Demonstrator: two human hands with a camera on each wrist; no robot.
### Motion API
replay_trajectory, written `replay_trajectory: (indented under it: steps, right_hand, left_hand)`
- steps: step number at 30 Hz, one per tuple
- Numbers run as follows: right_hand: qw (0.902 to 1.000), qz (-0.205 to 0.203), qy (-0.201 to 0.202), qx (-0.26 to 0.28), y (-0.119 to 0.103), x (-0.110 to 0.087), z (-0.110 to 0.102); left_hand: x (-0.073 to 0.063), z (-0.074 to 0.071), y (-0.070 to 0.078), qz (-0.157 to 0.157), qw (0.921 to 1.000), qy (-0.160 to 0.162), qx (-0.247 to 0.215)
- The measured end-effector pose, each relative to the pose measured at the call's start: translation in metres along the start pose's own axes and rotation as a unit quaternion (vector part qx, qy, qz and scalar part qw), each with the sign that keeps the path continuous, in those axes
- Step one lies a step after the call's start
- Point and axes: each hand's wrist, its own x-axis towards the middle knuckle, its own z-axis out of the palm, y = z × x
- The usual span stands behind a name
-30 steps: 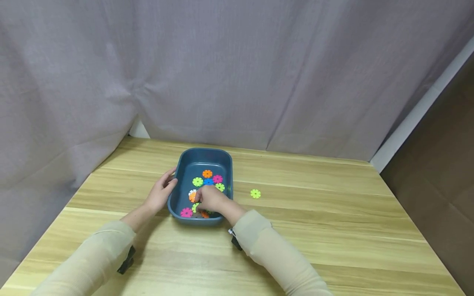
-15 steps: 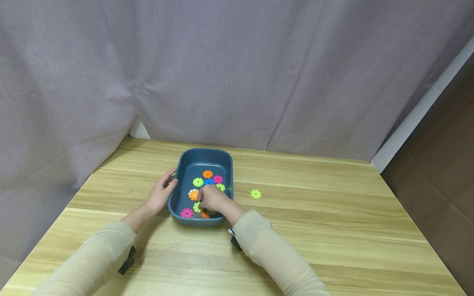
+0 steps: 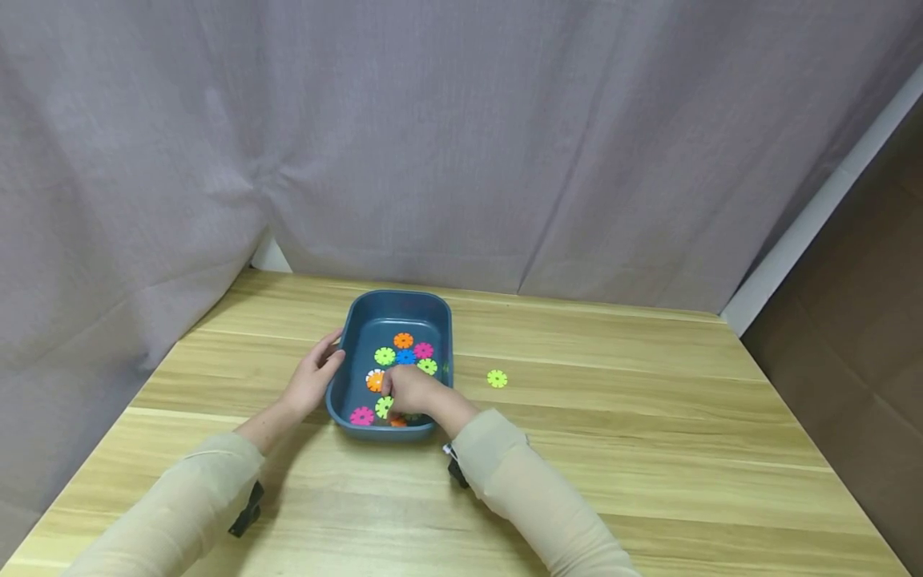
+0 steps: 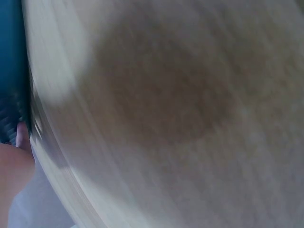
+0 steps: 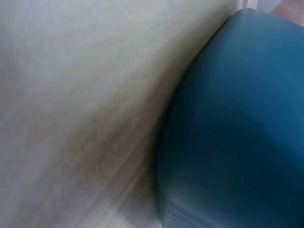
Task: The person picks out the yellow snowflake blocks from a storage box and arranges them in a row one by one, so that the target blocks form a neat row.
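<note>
A dark blue rectangular basin [image 3: 401, 304] holds several notched plastic snowflake discs, among them an orange disc [image 3: 404, 340], a blue disc [image 3: 406, 357] and a pink disc [image 3: 362, 416]. My left hand [image 3: 312, 378] rests against the basin's left wall with fingers extended, and the left wrist view shows a fingertip [image 4: 22, 135] at the wall. Inside the basin's near right part, my right hand [image 3: 416, 390] reaches down, its thumb and index finger bent by a yellow-green disc [image 3: 384, 408]. I cannot tell whether they pinch a disc. The other right fingers are hidden.
A single yellow-green disc [image 3: 497, 378] lies on the wooden table [image 3: 620, 401] to the right of the basin. Grey curtain [image 3: 447, 144] hangs along the table's back edge, and a brown panel [image 3: 851, 320] stands at the right.
My right hand shifts slightly among the discs, its thumb and index finger moving a little apart. The yellow-green disc beside them sits slightly nearer. My left hand stays at the wall.
</note>
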Motion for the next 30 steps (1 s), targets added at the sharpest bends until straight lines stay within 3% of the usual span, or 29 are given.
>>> replay_trajectory:
  steps: [7, 22, 26, 30]
  right_hand:
    - [0.9996, -0.004, 0.019, 0.020, 0.0005, -0.0004, 0.0014]
    - [0.9882, 0.022, 0.060, 0.139, 0.0017, 0.0018, -0.0012]
    - [0.9792, 0.042, 0.060, 0.189, 0.0033, 0.0031, -0.0035]
    - [0.9606, 0.069, 0.054, 0.264, 0.0034, 0.0042, -0.0081]
  left_hand:
    - [0.0002, -0.0002, 0.0005, -0.002, 1.0000, -0.003, 0.007]
    - [0.0008, -0.0011, 0.0018, -0.005, 0.9999, -0.007, 0.014]
    - [0.0002, -0.0011, 0.0023, -0.004, 0.9998, -0.006, 0.017]
    - [-0.0008, -0.0011, 0.0028, 0.000, 0.9999, -0.005, 0.014]
